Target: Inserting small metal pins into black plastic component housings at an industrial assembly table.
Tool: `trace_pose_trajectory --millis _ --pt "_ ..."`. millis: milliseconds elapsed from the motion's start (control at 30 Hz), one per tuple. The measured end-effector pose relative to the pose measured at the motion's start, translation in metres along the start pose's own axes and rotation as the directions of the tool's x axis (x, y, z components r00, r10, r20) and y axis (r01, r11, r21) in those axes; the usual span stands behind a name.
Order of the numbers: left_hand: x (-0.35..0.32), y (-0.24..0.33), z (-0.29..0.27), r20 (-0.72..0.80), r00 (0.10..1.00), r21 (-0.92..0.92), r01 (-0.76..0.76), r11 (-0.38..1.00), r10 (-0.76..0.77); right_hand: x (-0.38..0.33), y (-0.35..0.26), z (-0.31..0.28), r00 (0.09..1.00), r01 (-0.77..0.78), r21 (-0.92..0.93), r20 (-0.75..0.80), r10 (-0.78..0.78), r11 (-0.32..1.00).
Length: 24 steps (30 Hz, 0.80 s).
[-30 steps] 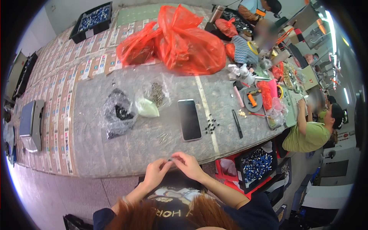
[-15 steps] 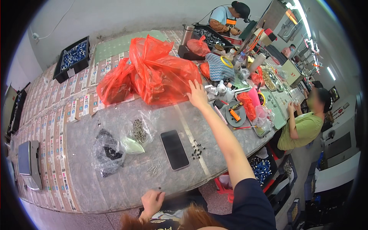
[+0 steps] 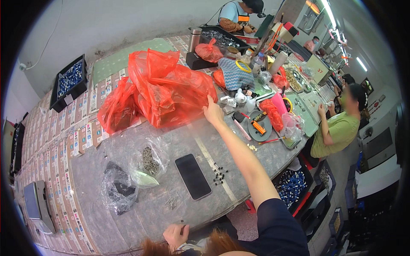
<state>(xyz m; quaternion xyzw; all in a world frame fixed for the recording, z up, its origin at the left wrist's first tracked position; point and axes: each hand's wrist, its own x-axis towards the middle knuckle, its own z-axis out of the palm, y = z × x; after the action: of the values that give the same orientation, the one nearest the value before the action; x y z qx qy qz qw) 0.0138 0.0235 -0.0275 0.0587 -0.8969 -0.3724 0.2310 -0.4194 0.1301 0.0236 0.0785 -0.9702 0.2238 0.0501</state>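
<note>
Red plastic bag [image 3: 171,91] sprawls on the table [image 3: 106,222], its long axis running left to right. Right hand [image 3: 212,112] touches its right edge, fingers closed on a fold. Left hand [image 3: 176,235] rests curled at the near edge, holding nothing visible.

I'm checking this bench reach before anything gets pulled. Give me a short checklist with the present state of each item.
1. Right hand touches the red bag: ok.
2. Bag firmly gripped: cannot tell, the fingers only show at its edge.
3. Left hand free: cannot tell, it rests at the table edge, closed.
4. Phone away from the arm's path: ok, it lies left of the forearm.
5. Small dark parts away from the arm: not ok, they lie right beside it.
</note>
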Motion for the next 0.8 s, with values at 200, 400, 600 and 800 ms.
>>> trace_pose_trajectory --millis 200,400,600,800 --pt "-0.002 -0.002 -0.003 0.023 1.000 0.020 0.015 1.000 -0.016 -0.002 -0.002 0.015 0.992 0.010 -0.067 0.124 -0.002 0.998" --pt "0.001 0.002 0.000 0.005 1.000 -0.019 -0.003 1.000 0.003 0.001 0.011 0.008 0.996 0.021 0.023 0.088 -0.023 1.000" --pt "-0.010 -0.010 0.003 -0.029 1.000 0.058 0.003 0.998 -0.001 0.004 0.004 0.043 0.999 -0.005 0.334 -0.045 0.021 0.943" --pt "-0.012 -0.014 0.006 0.037 0.998 0.047 -0.060 0.997 0.058 -0.009 -0.005 0.003 0.997 -0.075 0.207 -0.004 0.077 0.975"
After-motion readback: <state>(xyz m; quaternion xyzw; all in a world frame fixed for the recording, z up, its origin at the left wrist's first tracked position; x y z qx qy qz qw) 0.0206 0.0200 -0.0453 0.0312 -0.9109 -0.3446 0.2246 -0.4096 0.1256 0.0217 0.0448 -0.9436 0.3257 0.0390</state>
